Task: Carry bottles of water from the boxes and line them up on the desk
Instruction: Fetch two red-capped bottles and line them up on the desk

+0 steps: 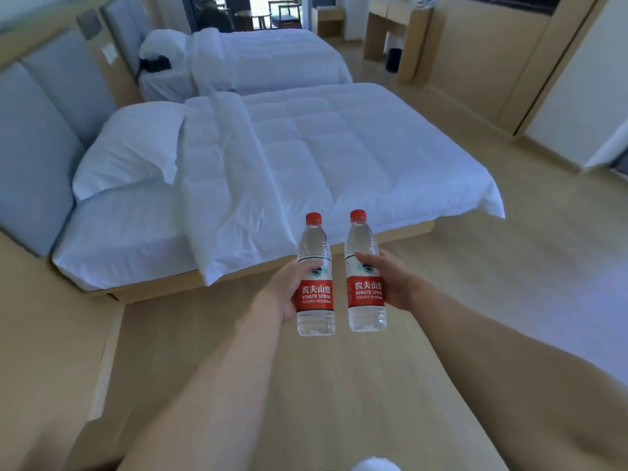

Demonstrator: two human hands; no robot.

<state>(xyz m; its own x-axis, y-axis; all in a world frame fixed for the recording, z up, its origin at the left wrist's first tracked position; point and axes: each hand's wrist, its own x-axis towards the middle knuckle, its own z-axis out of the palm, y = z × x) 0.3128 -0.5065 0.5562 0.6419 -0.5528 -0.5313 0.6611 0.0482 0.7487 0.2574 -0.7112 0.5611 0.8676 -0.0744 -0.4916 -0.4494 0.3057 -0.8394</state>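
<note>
Single head view, looking forward and down, near outstretched arms, beds beyond.

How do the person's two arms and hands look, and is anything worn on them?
Both forearms are bare right up to the frame's lower edge; no sleeve shows. The left hand and the right hand wear no glove, and no ring, watch or bracelet is visible on the parts that show.

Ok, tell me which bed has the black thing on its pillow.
The far bed; a black item lies on its pillow, while the near bed has none.
</note>
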